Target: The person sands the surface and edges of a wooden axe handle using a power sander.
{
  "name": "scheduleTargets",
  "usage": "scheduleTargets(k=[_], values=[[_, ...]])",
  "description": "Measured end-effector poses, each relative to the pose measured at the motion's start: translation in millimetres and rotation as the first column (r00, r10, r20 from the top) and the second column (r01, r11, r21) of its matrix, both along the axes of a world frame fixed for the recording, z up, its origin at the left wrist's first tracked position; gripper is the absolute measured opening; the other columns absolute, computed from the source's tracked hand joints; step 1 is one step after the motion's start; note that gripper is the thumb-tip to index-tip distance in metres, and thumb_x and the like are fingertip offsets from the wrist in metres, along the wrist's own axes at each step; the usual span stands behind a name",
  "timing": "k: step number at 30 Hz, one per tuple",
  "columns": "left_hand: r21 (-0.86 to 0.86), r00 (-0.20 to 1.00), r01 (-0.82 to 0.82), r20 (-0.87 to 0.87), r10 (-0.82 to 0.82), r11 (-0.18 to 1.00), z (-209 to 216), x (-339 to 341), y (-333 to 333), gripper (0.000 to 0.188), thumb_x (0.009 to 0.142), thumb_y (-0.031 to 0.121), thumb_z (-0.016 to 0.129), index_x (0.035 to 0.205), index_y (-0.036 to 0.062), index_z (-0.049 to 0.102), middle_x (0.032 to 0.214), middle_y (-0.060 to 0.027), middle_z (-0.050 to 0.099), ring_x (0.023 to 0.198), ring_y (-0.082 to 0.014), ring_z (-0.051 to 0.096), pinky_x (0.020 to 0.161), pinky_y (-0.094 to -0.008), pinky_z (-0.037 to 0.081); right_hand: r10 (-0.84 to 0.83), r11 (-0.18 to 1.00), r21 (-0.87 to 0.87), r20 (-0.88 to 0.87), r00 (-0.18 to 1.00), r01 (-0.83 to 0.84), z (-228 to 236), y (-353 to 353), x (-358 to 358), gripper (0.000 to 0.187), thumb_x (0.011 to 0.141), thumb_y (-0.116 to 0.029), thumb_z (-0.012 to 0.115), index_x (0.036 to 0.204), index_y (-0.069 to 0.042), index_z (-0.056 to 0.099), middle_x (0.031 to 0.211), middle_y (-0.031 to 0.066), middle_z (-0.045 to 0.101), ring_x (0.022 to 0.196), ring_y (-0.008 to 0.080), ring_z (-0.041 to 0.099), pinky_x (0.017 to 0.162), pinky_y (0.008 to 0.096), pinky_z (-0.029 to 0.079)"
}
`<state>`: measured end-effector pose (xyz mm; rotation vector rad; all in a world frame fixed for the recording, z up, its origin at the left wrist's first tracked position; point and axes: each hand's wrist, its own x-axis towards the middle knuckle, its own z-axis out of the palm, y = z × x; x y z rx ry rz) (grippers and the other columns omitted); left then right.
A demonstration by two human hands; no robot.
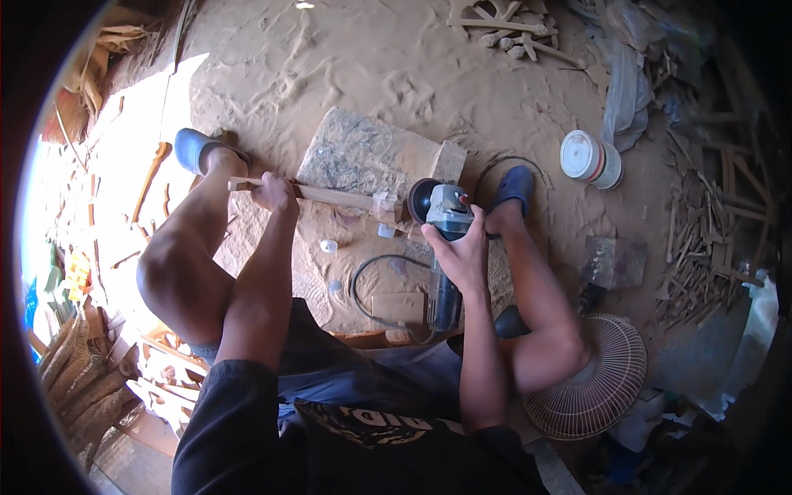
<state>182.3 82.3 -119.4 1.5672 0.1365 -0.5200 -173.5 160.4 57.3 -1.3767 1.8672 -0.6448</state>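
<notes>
My left hand (275, 195) is closed round a long pale wooden piece (338, 196), which lies sideways along the near edge of a rough stone block (363, 153). Its right end is thicker and looks shaped. In my right hand (464, 257) is an angle grinder (448, 213), gripped round its body just behind the head. A dark round disc (422, 200) on the grinder faces the wood's right end; whether they touch I cannot tell. The grinder's rear points down toward my lap, and a dark cord (355, 285) curves away to its left.
Sawdust covers the ground. A white-lidded bucket (591, 160) stands to the right, with a round fan (598, 381) by my right knee. Wooden offcuts (697, 223) are heaped at the right and carved pieces (516, 31) at the far side. A small white cap-like object (329, 246) lies nearby.
</notes>
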Motion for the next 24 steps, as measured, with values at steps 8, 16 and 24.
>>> scheduleTargets(k=[8,16,24], values=[[0.009,0.997,0.048,-0.056,-0.047,0.999,12.3,-11.7,-0.9,0.014,0.089,0.009,0.055,0.087,-0.0044,0.05,0.073,-0.014,0.059,0.053,-0.0238,0.06,0.046,-0.0386,0.05,0.096,0.989,0.109,0.042,0.994,-0.101,0.7,-11.0,2.9,0.094,0.076,-0.036,0.085,0.144,0.009,0.039,0.127,0.0331,0.062,0.119,0.0447,0.063,0.101,0.049,0.05],[0.135,0.981,0.079,0.165,-0.101,0.988,38.1,-18.5,-8.3,0.015,0.088,0.009,0.057,0.081,-0.0019,0.05,0.069,-0.0117,0.058,0.051,-0.0217,0.056,0.047,-0.0391,0.048,0.024,0.999,-0.034,-0.163,0.986,-0.03,17.5,-4.8,0.7,0.095,0.079,-0.035,0.086,0.148,0.007,0.035,0.123,0.0292,0.066,0.112,0.0391,0.068,0.097,0.0461,0.053],[-0.688,0.842,0.384,-0.012,-0.539,0.616,118.5,-11.6,-37.1,0.016,0.095,0.014,0.065,0.086,0.009,0.052,0.069,-0.0009,0.051,0.057,-0.0152,0.051,0.058,-0.0347,0.047,-0.091,0.974,-0.212,-0.057,0.994,0.077,56.0,-1.4,-19.1,0.087,0.08,-0.033,0.086,0.143,0.004,0.039,0.113,0.0266,0.07,0.098,0.0401,0.073,0.088,0.0461,0.056]])
